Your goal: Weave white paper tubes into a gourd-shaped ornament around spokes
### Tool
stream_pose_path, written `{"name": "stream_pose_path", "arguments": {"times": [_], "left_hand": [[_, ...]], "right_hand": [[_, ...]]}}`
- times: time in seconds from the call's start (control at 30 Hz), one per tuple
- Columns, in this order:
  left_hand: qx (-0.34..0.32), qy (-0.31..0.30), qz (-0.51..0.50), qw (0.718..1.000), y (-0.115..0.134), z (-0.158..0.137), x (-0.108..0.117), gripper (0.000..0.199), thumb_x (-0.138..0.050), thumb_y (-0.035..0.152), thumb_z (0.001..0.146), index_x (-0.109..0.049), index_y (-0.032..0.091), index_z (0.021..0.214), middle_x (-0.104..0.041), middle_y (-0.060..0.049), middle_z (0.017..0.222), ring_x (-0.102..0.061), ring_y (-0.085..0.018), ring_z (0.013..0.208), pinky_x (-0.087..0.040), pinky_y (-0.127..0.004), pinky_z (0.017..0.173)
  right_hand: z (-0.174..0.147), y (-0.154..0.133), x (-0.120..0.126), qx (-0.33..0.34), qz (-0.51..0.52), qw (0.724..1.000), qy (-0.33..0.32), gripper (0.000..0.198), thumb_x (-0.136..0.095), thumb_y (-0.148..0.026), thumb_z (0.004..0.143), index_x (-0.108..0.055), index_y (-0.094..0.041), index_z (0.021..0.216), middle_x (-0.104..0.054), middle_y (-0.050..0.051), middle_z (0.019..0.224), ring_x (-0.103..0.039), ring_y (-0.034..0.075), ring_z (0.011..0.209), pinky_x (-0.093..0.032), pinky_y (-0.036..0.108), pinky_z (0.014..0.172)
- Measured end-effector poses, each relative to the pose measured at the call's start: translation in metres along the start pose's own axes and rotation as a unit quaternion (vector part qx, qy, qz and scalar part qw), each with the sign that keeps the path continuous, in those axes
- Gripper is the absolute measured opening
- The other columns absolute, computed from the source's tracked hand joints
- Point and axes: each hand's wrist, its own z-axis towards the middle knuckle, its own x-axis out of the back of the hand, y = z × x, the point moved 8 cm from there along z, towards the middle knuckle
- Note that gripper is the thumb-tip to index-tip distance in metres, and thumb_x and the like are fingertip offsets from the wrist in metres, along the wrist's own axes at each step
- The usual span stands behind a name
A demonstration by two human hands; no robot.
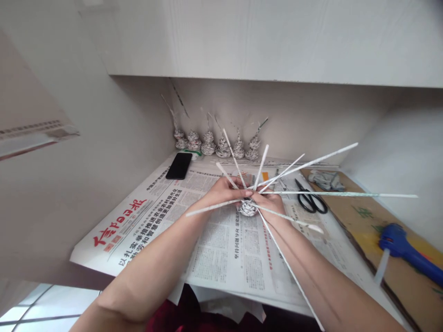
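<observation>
Between my two hands is a small woven paper gourd (pixel 248 208), its rounded lower part facing me. Rolled paper sticks (pixel 313 161) fan out from it in several directions, some long, some short. My left hand (pixel 230 188) is closed around its left side, the thumb pressed at the top by the stick bases. From the right, my right hand (pixel 271 204) grips the weave and the sticks; part of its fingers is hidden behind them. One long stick runs down over my right forearm toward the lower edge.
Newspaper (pixel 207 249) covers the table. Several finished woven gourds (pixel 208 144) stand along the back wall. A black phone (pixel 179 166) lies at left. To the right are black scissors (pixel 312 202), cardboard (pixel 360 226), a crumpled cloth (pixel 326 180) and a blue glue gun (pixel 398 242).
</observation>
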Motion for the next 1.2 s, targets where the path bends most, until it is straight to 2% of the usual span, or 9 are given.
{"name": "stream_pose_path", "arguments": {"times": [0.1,0.23,0.4,0.53,0.67,0.8,0.93,1.07,1.2], "left_hand": [[-0.006,0.059,0.002,0.998,-0.006,0.003,0.004,0.036,-0.085,0.031,0.056,-0.065,0.010,0.077,-0.063,0.000,0.058,-0.056,-0.009,0.046,-0.046,-0.020,0.045],[-0.011,0.117,0.007,0.993,-0.004,0.001,0.008,0.030,-0.082,0.031,0.059,-0.061,0.011,0.068,-0.059,0.002,0.052,-0.052,-0.008,0.041,-0.042,-0.020,0.041],[-0.005,0.172,0.013,0.985,-0.005,0.000,0.013,0.024,-0.079,0.025,0.061,-0.058,0.012,0.062,-0.056,0.002,0.047,-0.050,-0.008,0.038,-0.040,-0.020,0.038],[0.003,0.183,0.027,0.983,-0.009,0.001,0.015,0.023,-0.078,0.026,0.061,-0.060,0.013,0.065,-0.059,0.001,0.050,-0.052,-0.010,0.039,-0.041,-0.021,0.040],[-0.004,0.203,0.052,0.978,-0.010,0.000,0.017,0.021,-0.075,0.027,0.063,-0.059,0.014,0.064,-0.058,0.003,0.051,-0.053,-0.009,0.041,-0.042,-0.020,0.042],[-0.013,0.207,0.078,0.975,-0.012,0.002,0.020,0.021,-0.075,0.028,0.064,-0.058,0.015,0.064,-0.058,0.003,0.052,-0.053,-0.010,0.042,-0.040,-0.021,0.042],[-0.018,0.208,0.107,0.972,-0.008,0.001,0.021,0.020,-0.075,0.028,0.064,-0.060,0.014,0.065,-0.058,0.002,0.054,-0.053,-0.009,0.046,-0.039,-0.021,0.047],[0.002,0.175,0.112,0.978,0.002,-0.005,0.012,0.016,-0.074,0.026,0.066,-0.066,0.013,0.071,-0.062,0.001,0.059,-0.053,-0.009,0.052,-0.041,-0.022,0.052],[0.000,0.181,0.138,0.974,0.009,-0.009,0.010,0.014,-0.073,0.024,0.066,-0.068,0.013,0.072,-0.065,-0.001,0.064,-0.055,-0.011,0.057,-0.042,-0.023,0.057]], "right_hand": [[0.001,0.006,-0.003,-0.023,0.030,0.999,-0.022,0.023,-0.079,-0.034,0.055,-0.066,-0.018,0.065,-0.064,-0.002,0.054,-0.058,0.016,0.049,-0.044,0.027,0.049],[0.003,0.013,-0.009,-0.062,0.095,0.991,-0.072,0.027,-0.081,-0.030,0.054,-0.068,-0.016,0.074,-0.067,0.000,0.060,-0.059,0.015,0.053,-0.046,0.027,0.053],[0.008,0.008,-0.006,-0.037,0.070,0.994,-0.073,0.027,-0.080,-0.035,0.056,-0.069,-0.016,0.073,-0.069,0.001,0.063,-0.061,0.017,0.055,-0.047,0.029,0.056],[0.012,0.005,0.006,-0.021,0.009,0.999,-0.025,0.023,-0.080,-0.032,0.056,-0.069,-0.017,0.069,-0.070,0.001,0.063,-0.062,0.018,0.059,-0.047,0.029,0.057],[0.012,-0.002,0.007,0.011,-0.013,0.999,-0.038,0.020,-0.078,-0.034,0.060,-0.072,-0.019,0.072,-0.073,0.002,0.070,-0.066,0.022,0.069,-0.049,0.030,0.062],[0.008,-0.005,0.007,0.003,-0.004,0.999,-0.040,0.021,-0.080,-0.036,0.057,-0.070,-0.019,0.065,-0.070,0.000,0.061,-0.063,0.019,0.059,-0.047,0.030,0.059],[0.009,-0.002,0.009,0.011,-0.047,0.998,-0.038,0.025,-0.083,-0.034,0.053,-0.066,-0.018,0.062,-0.067,0.000,0.057,-0.057,0.015,0.051,-0.043,0.027,0.053],[0.012,0.013,0.006,-0.033,0.033,0.997,-0.056,0.026,-0.081,-0.036,0.056,-0.063,-0.018,0.060,-0.065,-0.001,0.055,-0.055,0.014,0.048,-0.042,0.027,0.050],[0.009,0.008,0.004,-0.019,0.035,0.998,-0.040,0.024,-0.081,-0.035,0.055,-0.064,-0.019,0.060,-0.065,-0.002,0.056,-0.055,0.014,0.050,-0.042,0.027,0.053]]}}
